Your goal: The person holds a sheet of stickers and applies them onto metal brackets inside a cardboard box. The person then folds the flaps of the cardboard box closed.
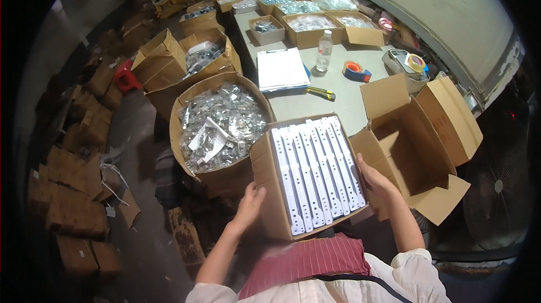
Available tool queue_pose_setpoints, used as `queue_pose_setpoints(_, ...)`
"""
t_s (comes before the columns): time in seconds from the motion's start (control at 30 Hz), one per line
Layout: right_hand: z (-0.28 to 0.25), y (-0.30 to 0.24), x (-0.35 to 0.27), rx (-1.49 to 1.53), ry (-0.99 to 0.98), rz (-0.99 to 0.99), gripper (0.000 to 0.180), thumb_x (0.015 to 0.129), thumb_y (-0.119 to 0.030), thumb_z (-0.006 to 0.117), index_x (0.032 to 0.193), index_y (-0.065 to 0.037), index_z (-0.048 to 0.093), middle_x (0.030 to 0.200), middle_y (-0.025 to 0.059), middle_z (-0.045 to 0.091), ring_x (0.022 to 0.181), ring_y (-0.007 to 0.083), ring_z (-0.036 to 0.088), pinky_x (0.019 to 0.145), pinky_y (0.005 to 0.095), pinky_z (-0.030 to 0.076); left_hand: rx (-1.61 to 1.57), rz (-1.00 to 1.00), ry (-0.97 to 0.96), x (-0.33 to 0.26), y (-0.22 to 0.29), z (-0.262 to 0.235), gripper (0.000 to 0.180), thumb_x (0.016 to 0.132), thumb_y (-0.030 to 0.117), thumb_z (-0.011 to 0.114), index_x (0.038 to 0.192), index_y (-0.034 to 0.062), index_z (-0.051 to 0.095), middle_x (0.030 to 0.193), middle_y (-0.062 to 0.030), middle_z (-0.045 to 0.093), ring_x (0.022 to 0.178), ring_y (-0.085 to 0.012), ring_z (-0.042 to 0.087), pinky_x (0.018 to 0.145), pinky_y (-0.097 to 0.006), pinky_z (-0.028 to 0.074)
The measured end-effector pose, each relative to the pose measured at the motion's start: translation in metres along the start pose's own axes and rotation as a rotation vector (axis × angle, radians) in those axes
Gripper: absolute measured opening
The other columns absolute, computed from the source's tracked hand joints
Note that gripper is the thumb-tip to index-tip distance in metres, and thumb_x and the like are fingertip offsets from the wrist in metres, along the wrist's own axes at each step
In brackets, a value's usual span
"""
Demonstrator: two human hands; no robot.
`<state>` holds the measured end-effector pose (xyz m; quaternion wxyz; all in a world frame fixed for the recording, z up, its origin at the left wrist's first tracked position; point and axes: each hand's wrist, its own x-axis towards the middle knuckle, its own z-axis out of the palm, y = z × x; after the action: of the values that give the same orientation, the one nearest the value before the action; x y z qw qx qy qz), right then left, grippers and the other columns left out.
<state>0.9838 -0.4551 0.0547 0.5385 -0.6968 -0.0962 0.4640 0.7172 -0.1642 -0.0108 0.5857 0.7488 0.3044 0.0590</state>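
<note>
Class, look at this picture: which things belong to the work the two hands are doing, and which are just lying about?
In hand:
left hand and right hand gripping the small carton
white perforated strips packed in it
open empty box beside it

Lying about:
plastic bottle
tape roll
utility knife
paper pad

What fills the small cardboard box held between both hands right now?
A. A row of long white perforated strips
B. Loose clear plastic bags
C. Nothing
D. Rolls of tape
A: the small cardboard box, gripped by the left hand and right hand, is packed with long white strips lying side by side, each with holes along it.
</note>
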Motion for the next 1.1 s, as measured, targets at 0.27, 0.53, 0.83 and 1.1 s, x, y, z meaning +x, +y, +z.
queue_pose_setpoints(0.27, -0.016, 0.004, 0.022, -0.085, -0.123, -0.06, 0.085, 0.1, -0.068, 0.021, 0.152, -0.002, 0.032, 0.153, 0.0167, 0.039, 0.14, 0.0274, 0.037, 0.116, 0.0364, 0.029, 0.07, 0.131, 0.363, -0.028, 0.018, 0.009, 0.068, 0.098, 0.023, 0.059, 0.148, -0.0051, 0.024, 0.145, -0.0304, 0.041, 0.129, -0.0364, 0.051, 0.099, -0.04, 0.049)
queue_pose_setpoints(0.53, -0.031, 0.006, 0.027, 0.195, -0.085, 0.103, 0.08, 0.098, -0.068, 0.035, 0.133, 0.001, 0.055, 0.127, 0.014, 0.064, 0.119, 0.0239, 0.058, 0.105, 0.0378, 0.041, -0.099, -0.062, 0.362, -0.086, -0.042, 0.039, 0.048, 0.098, 0.021, 0.06, 0.136, -0.0058, 0.047, 0.128, -0.0221, 0.06, 0.115, -0.0272, 0.061, 0.101, -0.034, 0.046)
queue_pose_setpoints(0.83, -0.059, 0.025, 0.035, 0.171, -0.228, -0.078, 0.057, 0.101, -0.041, 0.052, 0.134, 0.005, 0.054, 0.133, 0.0152, 0.06, 0.122, 0.0211, 0.055, 0.107, 0.0348, 0.037, -0.314, -0.177, 0.329, -0.128, -0.019, 0.069, 0.032, 0.095, 0.01, 0.059, 0.124, -0.003, 0.06, 0.114, -0.0097, 0.067, 0.095, -0.0123, 0.06, 0.086, -0.026, 0.047)
queue_pose_setpoints(1.1, -0.062, 0.021, 0.026, 0.052, -0.076, -0.084, 0.08, 0.089, -0.038, 0.07, 0.143, 0.011, 0.038, 0.143, 0.0247, 0.047, 0.134, 0.0296, 0.043, 0.11, 0.0367, 0.034, 0.407, 0.404, 0.694, -0.104, 0.102, 0.097, 0.024, 0.087, 0.0, 0.056, 0.11, -0.0004, 0.064, 0.122, -0.0167, 0.062, 0.117, -0.034, 0.056, 0.102, -0.042, 0.043)
